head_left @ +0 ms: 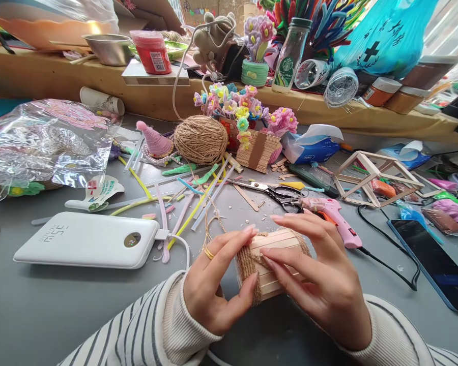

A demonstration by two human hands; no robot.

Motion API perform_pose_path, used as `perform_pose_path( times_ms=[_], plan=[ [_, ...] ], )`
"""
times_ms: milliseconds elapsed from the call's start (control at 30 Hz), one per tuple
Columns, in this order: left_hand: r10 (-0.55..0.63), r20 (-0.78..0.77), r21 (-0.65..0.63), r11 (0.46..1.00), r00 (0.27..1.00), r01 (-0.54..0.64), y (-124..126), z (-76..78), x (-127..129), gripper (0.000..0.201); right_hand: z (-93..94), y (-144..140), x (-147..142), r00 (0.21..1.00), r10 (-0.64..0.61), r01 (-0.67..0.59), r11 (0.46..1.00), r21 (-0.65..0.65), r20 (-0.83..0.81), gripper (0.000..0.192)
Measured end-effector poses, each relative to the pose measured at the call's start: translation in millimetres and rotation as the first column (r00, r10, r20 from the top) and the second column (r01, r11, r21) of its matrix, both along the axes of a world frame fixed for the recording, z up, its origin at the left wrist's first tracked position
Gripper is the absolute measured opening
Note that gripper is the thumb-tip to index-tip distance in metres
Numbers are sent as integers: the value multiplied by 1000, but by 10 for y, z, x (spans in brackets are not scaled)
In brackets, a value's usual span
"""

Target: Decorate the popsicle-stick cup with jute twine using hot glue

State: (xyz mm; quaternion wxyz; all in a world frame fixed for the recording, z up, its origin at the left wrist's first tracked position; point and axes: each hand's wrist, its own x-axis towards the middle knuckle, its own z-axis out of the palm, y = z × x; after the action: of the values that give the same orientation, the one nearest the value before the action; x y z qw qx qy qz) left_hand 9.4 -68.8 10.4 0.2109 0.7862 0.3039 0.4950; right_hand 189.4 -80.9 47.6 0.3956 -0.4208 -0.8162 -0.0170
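Note:
A small panel of pale craft sticks (278, 243), wound with jute twine (248, 269) along its left side and with more twine at its upper right corner, is held above the table. My left hand (221, 279) grips the wound left side, fingers on the upper edge and thumb below. The thumb and index finger of my right hand (320, 274) pinch together at the inner border of the winding; whatever is between them is too small to make out. Behind my left hand, loose twine strands trail toward a twine ball (200, 140).
Black scissors (273, 192) and a pink glue gun (336, 218) lie just beyond my hands. A white power bank (87, 240) with a cable is at left, a phone (435, 259) at right. A wooden stick frame (366, 178) stands at the back right.

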Motion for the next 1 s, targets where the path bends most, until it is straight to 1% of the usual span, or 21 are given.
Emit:
perform_pose_path(
  times_ms=[200,467,767,1000],
  plan=[
    [0,-3,-7,1000,1000,0,10,-10,-1,60,-6,-13,-4,1000,-5,5,1000,8,12,16],
    [16,-18,19,1000,1000,-16,19,26,1,58,-2,-40,-32,1000,-10,10,999,36,10,13],
    [26,-16,17,1000,1000,-25,18,29,5,58,0,-51,-39,999,-25,24,999,38,20,11],
    [34,-12,23,999,999,-34,15,42,5,56,16,-57,-32,998,-30,27,999,45,48,14]
  ],
)
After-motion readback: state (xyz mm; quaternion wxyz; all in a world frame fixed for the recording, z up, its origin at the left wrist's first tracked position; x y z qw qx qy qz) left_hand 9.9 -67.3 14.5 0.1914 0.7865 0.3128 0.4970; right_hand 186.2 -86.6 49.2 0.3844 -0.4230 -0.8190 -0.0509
